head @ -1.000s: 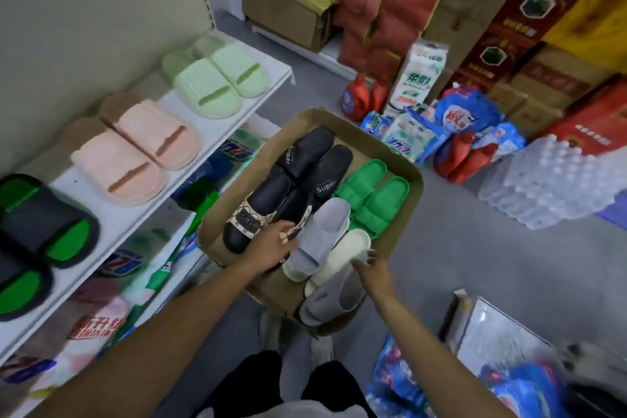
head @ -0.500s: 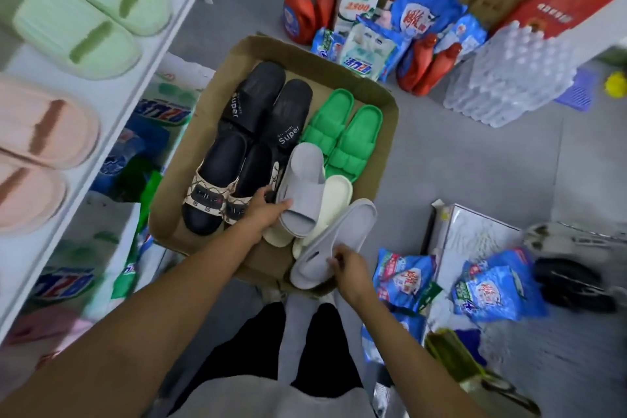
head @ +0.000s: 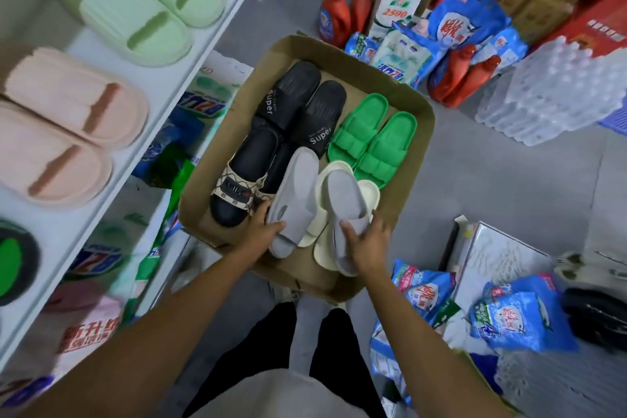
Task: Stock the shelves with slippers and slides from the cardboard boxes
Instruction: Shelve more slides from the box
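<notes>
The white shelf [head: 176,85] on the left already carries a light green pair [head: 149,7] and a pink pair [head: 64,132], so the free place for a new pair looks small; a hurried placing could push a pink slide over the front edge.

The cardboard box [head: 415,159] stands on the floor, between the shelf and the detergent bags [head: 437,34]. It holds black "Super" slides [head: 305,105], a patterned black pair [head: 244,187], a green pair [head: 371,139] and a cream pair [head: 339,210].

On top of the cream pair lie two grey slides. The left hand [head: 263,227] grips the left grey slide [head: 295,200] at its strap end, with the thumb over the strap. The right hand [head: 368,237] is curled round the strap of the right grey slide [head: 346,214].

Each slide is held only at one end, so I judge the long free end may swing and catch the cream slide beneath, dragging it out of the box. The foam looks soft and light, and a loose pinch could let one slide slip on the way to the shelf.
</notes>
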A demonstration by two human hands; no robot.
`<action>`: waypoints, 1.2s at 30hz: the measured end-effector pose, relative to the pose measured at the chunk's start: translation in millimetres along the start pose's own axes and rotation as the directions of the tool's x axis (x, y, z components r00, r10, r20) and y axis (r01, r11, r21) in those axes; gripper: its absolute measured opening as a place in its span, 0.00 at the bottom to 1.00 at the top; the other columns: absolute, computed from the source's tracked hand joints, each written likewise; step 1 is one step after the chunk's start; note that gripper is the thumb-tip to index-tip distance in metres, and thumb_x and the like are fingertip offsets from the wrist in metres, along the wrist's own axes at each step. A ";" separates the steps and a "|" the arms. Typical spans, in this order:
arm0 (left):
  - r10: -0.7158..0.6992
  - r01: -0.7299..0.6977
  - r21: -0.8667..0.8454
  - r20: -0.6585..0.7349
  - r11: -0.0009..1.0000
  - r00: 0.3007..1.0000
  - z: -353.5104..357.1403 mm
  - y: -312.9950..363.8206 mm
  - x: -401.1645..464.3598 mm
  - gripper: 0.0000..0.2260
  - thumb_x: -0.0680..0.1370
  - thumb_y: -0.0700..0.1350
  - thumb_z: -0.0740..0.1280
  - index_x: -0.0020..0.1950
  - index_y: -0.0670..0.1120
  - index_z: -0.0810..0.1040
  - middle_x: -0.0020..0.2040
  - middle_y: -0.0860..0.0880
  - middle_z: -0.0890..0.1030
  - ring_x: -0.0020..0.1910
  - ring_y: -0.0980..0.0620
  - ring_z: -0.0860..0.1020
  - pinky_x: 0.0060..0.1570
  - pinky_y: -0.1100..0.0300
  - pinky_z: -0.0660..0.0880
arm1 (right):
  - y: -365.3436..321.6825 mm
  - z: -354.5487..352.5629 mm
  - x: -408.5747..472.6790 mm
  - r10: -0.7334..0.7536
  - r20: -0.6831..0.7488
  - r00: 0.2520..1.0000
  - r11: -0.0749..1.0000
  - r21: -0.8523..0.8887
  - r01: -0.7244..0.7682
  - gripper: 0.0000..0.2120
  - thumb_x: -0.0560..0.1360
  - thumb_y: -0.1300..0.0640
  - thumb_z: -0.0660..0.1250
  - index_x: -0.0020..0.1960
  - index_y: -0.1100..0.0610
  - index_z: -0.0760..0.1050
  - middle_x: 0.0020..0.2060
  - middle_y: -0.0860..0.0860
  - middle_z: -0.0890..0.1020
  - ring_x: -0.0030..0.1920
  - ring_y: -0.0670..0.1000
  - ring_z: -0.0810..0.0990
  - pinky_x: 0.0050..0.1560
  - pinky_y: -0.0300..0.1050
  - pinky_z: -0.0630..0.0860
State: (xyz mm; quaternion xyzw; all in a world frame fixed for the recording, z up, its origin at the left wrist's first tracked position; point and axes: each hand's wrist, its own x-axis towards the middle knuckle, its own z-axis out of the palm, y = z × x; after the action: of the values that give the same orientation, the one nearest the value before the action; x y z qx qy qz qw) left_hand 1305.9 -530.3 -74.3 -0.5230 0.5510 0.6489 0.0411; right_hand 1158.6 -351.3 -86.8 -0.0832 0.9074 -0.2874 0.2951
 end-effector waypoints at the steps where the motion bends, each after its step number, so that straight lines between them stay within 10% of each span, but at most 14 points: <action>1: -0.007 0.007 -0.014 0.009 1.000 1.000 3.9 -2.2 -1.6 0.25 0.80 0.34 0.66 0.76 0.45 0.66 0.64 0.50 0.72 0.63 0.51 0.71 0.59 0.58 0.68 | 0.1 -1.5 0.3 0.079 0.043 0.996 0.992 0.096 -0.083 0.37 0.70 0.39 0.74 0.69 0.61 0.68 0.65 0.60 0.74 0.65 0.60 0.73 0.64 0.52 0.71; 8: -0.102 0.107 -0.165 0.039 0.980 0.994 30.1 -6.5 -12.1 0.26 0.79 0.32 0.64 0.76 0.45 0.66 0.63 0.44 0.76 0.63 0.42 0.75 0.66 0.45 0.72 | 20.1 -19.2 0.9 0.052 0.191 0.980 0.916 0.382 -0.123 0.25 0.72 0.50 0.76 0.66 0.54 0.75 0.59 0.50 0.82 0.54 0.45 0.81 0.44 0.29 0.77; 16: -0.022 -0.003 -0.355 -0.064 0.935 0.998 41.9 33.5 -52.4 0.26 0.77 0.40 0.64 0.76 0.51 0.66 0.65 0.48 0.75 0.60 0.47 0.76 0.56 0.55 0.74 | -15.6 -69.9 -6.6 -0.058 0.216 0.975 0.819 0.568 -0.077 0.22 0.72 0.59 0.76 0.63 0.52 0.74 0.55 0.47 0.81 0.51 0.43 0.82 0.44 0.36 0.80; 23: 0.094 -0.194 -0.471 -0.229 0.860 0.969 36.2 80.1 -106.0 0.20 0.82 0.41 0.62 0.70 0.60 0.68 0.64 0.51 0.77 0.60 0.48 0.77 0.60 0.48 0.77 | -84.1 -128.2 -12.5 -0.298 0.247 0.922 0.824 0.554 0.118 0.35 0.60 0.41 0.80 0.64 0.47 0.74 0.60 0.52 0.82 0.59 0.52 0.82 0.61 0.56 0.79; 30: 0.233 -0.474 -0.406 -0.515 0.782 0.825 8.9 111.9 -179.0 0.24 0.82 0.44 0.64 0.77 0.51 0.65 0.69 0.50 0.74 0.64 0.48 0.75 0.66 0.48 0.73 | -161.3 -158.0 -46.6 -0.535 0.322 0.781 0.755 0.598 0.271 0.29 0.71 0.55 0.77 0.69 0.53 0.72 0.60 0.49 0.82 0.57 0.49 0.83 0.56 0.48 0.81; 36: 0.238 -0.643 -0.370 -0.713 0.671 0.659 -24.7 107.1 -246.0 0.23 0.81 0.42 0.67 0.75 0.48 0.65 0.66 0.49 0.76 0.61 0.49 0.78 0.51 0.63 0.77 | -214.9 -148.0 -100.9 -0.692 0.359 0.626 0.672 0.638 0.377 0.26 0.74 0.61 0.74 0.70 0.56 0.71 0.60 0.50 0.81 0.54 0.44 0.82 0.49 0.37 0.80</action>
State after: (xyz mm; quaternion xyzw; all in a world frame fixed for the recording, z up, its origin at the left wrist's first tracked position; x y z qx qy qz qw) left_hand 1364.6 -462.0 179.6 -0.5278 0.4156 0.5695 -0.4737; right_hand 1150.2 -425.5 182.8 -0.3626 0.5931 -0.5513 0.4614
